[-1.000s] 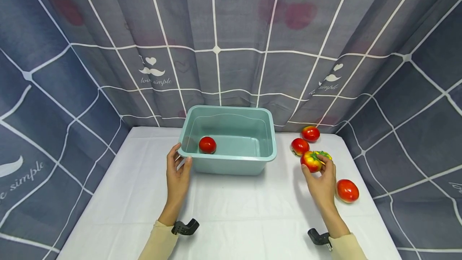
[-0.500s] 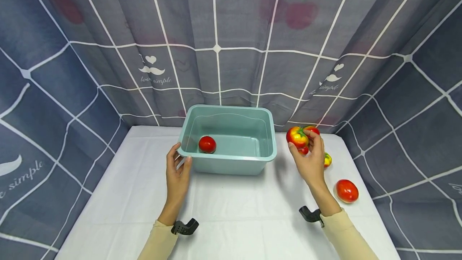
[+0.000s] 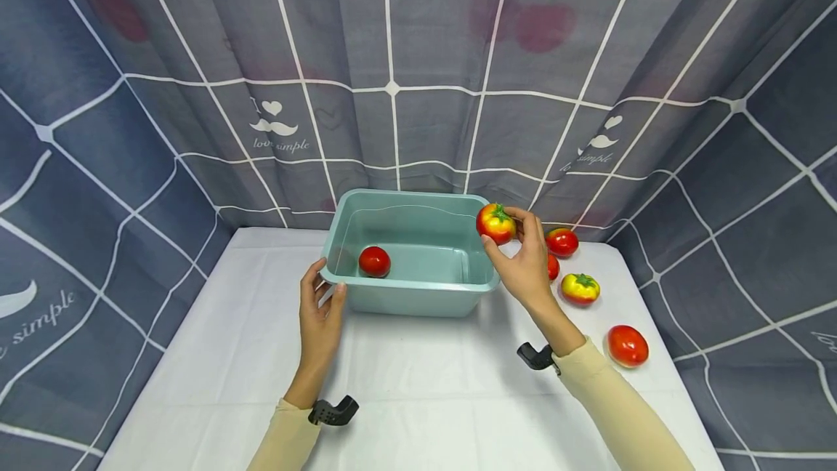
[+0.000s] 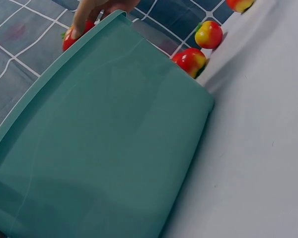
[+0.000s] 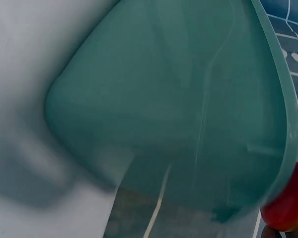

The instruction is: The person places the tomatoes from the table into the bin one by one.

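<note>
My right hand (image 3: 528, 267) holds a red and yellow tomato (image 3: 495, 224) with a green stem top, thumb on its near side. It is raised at the right rim of a pale green plastic bin (image 3: 405, 302), overlapping that corner in the head view. The right wrist view has part of this tomato (image 5: 287, 204) beside the bin rim. My left hand (image 3: 319, 329) grips the bin's front left corner, thumb on the front wall and fingers along the left side. Inside the bin, toward the left, lies one red tomato (image 3: 375, 262).
Right of the bin on the white tablecloth (image 3: 418, 384) lie a red tomato (image 3: 561, 242) at the back, another partly hidden behind my right hand, a yellow-topped tomato (image 3: 580, 289) and a larger red one (image 3: 628, 346). A grey checked curtain (image 3: 431, 122) encloses the table's back and sides.
My right hand has lifted the tomato from the group on the right and carried it left and back to the bin's right rim. My left hand stays at the bin's corner.
</note>
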`<state>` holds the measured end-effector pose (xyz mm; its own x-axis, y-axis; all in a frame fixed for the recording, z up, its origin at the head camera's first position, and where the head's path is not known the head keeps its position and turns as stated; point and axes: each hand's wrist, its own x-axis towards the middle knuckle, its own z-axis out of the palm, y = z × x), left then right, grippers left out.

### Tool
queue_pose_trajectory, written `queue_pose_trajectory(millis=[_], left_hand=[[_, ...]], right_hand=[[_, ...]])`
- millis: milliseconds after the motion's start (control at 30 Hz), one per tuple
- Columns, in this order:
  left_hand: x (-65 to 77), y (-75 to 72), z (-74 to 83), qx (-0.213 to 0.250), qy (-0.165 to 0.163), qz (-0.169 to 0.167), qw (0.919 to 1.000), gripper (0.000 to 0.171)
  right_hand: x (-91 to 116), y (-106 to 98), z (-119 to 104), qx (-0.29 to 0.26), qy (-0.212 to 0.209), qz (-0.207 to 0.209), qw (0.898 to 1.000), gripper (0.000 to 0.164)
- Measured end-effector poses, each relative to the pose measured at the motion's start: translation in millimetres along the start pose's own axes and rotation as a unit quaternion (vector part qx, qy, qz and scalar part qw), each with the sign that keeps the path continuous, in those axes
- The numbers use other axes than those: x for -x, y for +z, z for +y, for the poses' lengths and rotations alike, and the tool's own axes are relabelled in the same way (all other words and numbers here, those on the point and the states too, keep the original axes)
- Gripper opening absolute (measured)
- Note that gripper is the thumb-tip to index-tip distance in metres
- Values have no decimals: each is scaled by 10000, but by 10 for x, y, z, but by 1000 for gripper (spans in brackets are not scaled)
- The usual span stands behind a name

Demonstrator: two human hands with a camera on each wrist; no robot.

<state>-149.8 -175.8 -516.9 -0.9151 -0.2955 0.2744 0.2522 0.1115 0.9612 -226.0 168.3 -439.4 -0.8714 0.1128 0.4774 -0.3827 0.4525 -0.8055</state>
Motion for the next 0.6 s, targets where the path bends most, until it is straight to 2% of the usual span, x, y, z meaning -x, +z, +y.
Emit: queue_pose_trajectory(millis=[333, 600], left_hand=[[-3, -3, -9, 38, 33, -6, 10000, 62], [-9, 10, -19, 146, 108, 1, 9998, 62]], right_hand=[[-86, 332, -144, 80, -186, -525, 9984, 60], [-123, 470, -207, 207, -429, -708, 9964, 60]])
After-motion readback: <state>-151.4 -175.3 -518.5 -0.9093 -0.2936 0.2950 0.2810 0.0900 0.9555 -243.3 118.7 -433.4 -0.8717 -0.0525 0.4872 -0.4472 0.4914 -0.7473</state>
